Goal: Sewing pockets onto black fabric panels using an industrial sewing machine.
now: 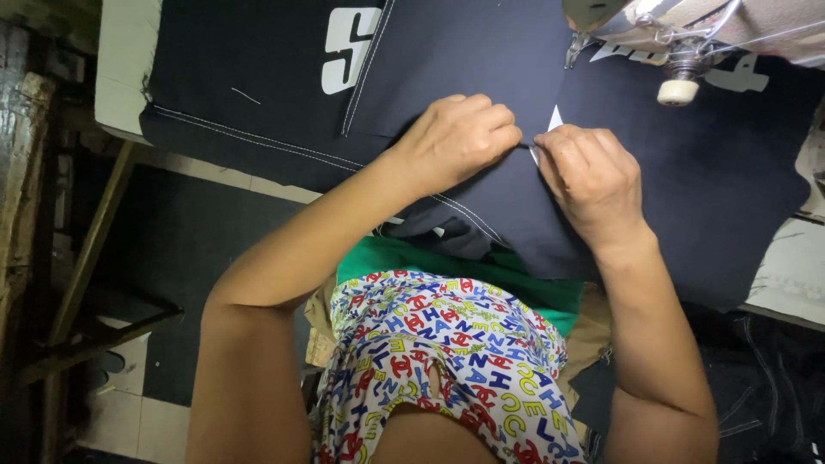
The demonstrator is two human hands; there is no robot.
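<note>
Fingers of the left hand are curled shut, pinching a fold of the dark navy fabric garment, and the fingers of the right hand are likewise closed on the same fold, at three o'clock from the left hand and almost touching it. Between the two hands a small white triangular tab, perhaps a label or a chalk piece, shows at the pinched edge; what it is cannot be told.

Nearest the camera, at six o'clock, lies the person's lap in a white cloth printed with coloured letters, with a strip of green cloth just above it. The garment drapes from the lap up over the pale counter, which shows at ten o'clock and again at four o'clock.

Farther off, white stitch lines already run along the garment's seams, so some sewing looks finished. At one o'clock stands the sewing machine head, its needle area apart from the pinched fold, which seems not yet under the needle. A large white printed shape sits at eleven o'clock on the garment.
</note>
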